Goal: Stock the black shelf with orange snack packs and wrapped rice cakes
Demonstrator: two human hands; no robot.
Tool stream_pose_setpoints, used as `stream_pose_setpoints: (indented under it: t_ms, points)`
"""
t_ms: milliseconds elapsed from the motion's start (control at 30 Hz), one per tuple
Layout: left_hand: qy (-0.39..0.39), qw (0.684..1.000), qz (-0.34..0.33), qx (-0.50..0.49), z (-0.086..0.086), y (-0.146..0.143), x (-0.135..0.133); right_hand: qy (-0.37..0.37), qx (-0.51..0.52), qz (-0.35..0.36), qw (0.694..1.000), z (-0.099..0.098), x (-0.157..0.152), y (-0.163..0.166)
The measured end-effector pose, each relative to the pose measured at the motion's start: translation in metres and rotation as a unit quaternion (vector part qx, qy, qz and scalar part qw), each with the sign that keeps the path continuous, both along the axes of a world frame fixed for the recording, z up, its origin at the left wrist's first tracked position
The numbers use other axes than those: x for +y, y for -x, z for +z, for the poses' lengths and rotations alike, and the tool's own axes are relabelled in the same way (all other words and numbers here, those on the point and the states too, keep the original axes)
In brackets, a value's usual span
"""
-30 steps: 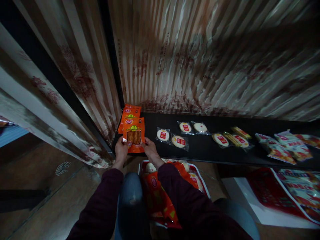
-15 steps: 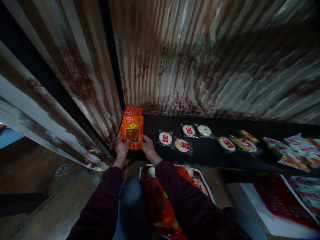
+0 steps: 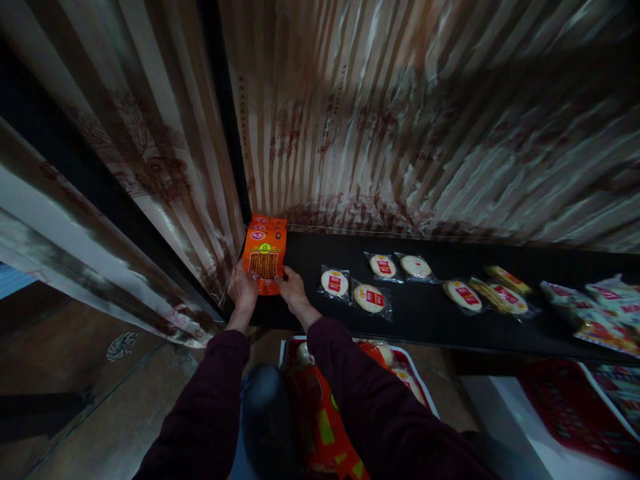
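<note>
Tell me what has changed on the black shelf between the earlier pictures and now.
Both hands, left hand and right hand, have pushed the orange packet back toward the wall, onto the stack of orange packets, covering most of it. Both still grip its lower corners. The round cakes on the shelf lie as before.

Both hands, left (image 3: pixel 242 289) and right (image 3: pixel 293 291), grip an orange packet (image 3: pixel 264 257) on the black shelf (image 3: pixel 425 307).
</note>
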State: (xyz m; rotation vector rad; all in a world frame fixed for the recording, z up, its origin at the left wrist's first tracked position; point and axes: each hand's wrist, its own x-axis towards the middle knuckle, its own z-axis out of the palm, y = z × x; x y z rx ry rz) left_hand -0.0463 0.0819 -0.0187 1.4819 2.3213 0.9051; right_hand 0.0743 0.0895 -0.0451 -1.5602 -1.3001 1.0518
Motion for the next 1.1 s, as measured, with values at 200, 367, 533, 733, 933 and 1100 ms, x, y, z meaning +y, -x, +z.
stream_pose_setpoints:
  t_ms: [200, 367, 533, 733, 933, 1100]
  points:
    - [0.013, 1.0, 0.01, 0.021, 0.001, 0.0, 0.007, 0.004, -0.019, -0.001, 1.0, -0.001, 0.008, 0.003]
    - [0.005, 0.999, 0.002, 0.046, -0.001, -0.001, 0.014, 0.012, -0.07, 0.004, 0.997, 0.007, 0.011, 0.002]
    - [0.005, 0.998, 0.0, 0.064, -0.003, -0.001, 0.019, 0.023, -0.136, 0.018, 0.99, 0.017, 0.014, 0.001]
    - [0.018, 0.994, -0.006, 0.105, -0.011, 0.001, 0.023, 0.044, -0.215, 0.025, 0.975, 0.023, 0.015, 0.003]
    - [0.019, 0.989, -0.017, 0.146, -0.016, 0.0, 0.024, 0.056, -0.263, 0.029, 0.963, 0.022, 0.013, 0.005]
    - [0.033, 0.982, -0.033, 0.184, -0.018, -0.002, 0.021, 0.055, -0.287, 0.029, 0.956, 0.021, 0.013, 0.006]
